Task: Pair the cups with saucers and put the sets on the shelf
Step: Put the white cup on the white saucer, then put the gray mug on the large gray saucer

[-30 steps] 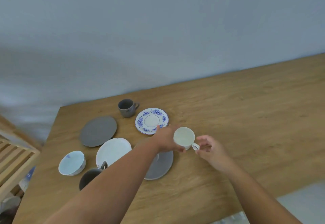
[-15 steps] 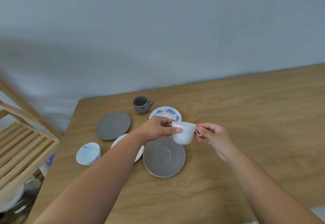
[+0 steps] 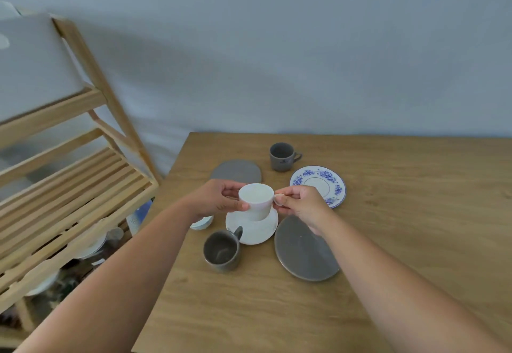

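The white cup (image 3: 256, 200) is held upright between both hands, directly over the white saucer (image 3: 251, 228); whether its foot already touches the saucer I cannot tell, since the cup hides the contact. The left hand (image 3: 213, 200) closes its grip around the cup's left wall, thumb in front, fingers behind, while the right hand (image 3: 300, 203) pinches the small handle on the cup's right side. The move ahead, as I judge it, turns on that vertical line: the saucer lies straight below the grip, so the cup needs only to go down, centred, with its axis kept upright. Both hands are equally near. Cup and saucer are smooth, glossy white china, the saucer rim faintly ribbed. Just in front stands a dark grey mug (image 3: 221, 250), matte and rough-looking, touching or nearly touching the saucer's edge. Outward lie a flat grey saucer (image 3: 306, 253), another grey saucer (image 3: 237, 171), a grey cup (image 3: 282, 156) and a blue-flowered saucer (image 3: 318, 185) on the wooden desk (image 3: 401, 228). The slatted wooden shelf (image 3: 69, 200) stands to the left.
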{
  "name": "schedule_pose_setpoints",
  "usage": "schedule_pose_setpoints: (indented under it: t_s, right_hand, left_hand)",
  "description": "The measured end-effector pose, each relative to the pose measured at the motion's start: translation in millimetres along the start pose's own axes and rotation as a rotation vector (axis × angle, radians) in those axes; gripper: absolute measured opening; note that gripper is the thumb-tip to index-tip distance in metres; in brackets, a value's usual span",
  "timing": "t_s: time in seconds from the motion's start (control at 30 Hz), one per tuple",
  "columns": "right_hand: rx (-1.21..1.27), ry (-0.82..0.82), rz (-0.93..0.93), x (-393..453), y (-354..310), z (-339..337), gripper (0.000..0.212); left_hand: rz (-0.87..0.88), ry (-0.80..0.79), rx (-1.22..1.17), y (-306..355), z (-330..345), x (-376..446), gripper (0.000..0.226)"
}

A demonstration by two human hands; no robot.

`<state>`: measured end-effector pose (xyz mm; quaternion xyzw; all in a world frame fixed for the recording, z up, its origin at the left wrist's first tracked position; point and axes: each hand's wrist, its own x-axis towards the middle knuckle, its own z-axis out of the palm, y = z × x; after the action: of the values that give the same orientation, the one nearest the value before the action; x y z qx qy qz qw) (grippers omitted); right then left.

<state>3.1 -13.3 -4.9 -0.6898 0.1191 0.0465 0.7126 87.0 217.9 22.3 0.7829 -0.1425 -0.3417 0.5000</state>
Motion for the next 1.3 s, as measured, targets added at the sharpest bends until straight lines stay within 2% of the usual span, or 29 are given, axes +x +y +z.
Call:
schedule_pose_setpoints:
  t_s: [0.53, 0.63, 0.7, 0.8, 0.87, 0.9, 0.97, 1.07, 1.17, 1.3]
  right_hand:
    - [-0.293, 0.024, 0.077, 5.8, 13.1, 11.5, 0.014]
    - [-0.417, 0.024, 0.039, -2.4, 9.3, 12.4, 0.026]
    - [-0.551, 0.076, -0.089, -9.7, 8.2, 13.3, 0.038]
    - [-0.653, 0.22, -0.465, -26.2, 6.2, 23.7, 0.031]
    - [-0.678, 0.194, -0.624, -35.2, 6.8, 35.4, 0.026]
    - [-0.689, 0.138, -0.645, -37.7, 8.5, 41.2, 0.026]
    - [-0.751, -0.021, -0.58, -39.2, 12.9, 51.0, 0.028]
    - [-0.842, -0.201, -0.433, -37.8, 23.7, 57.6, 0.03]
    - [-0.809, -0.203, -0.409, -39.1, 31.4, 59.0, 0.03]
    - [-0.567, -0.199, -0.238, -44.9, 34.4, 55.1, 0.027]
  left_hand:
    - [-0.026, 0.133, 0.156, -16.7, 10.5, -8.3, 0.071]
    - [-0.021, 0.196, 0.164, -14.1, 12.0, -21.7, 0.073]
    - [0.006, 0.275, 0.213, -17.9, 12.2, -38.4, 0.077]
    - [0.021, 0.326, 0.243, -35.4, 21.2, -72.9, 0.089]
    - [0.029, 0.347, 0.338, -50.9, 35.6, -91.5, 0.105]
    - [0.047, 0.358, 0.38, -59.5, 44.2, -96.7, 0.111]
    - [0.097, 0.391, 0.37, -74.2, 61.7, -99.7, 0.117]
    - [0.15, 0.542, 0.211, -88.7, 82.7, -96.1, 0.1]
    - [0.143, 0.632, -0.037, -97.2, 91.9, -96.8, 0.085]
    - [0.141, 0.524, -0.183, -99.7, 88.2, -102.5, 0.078]
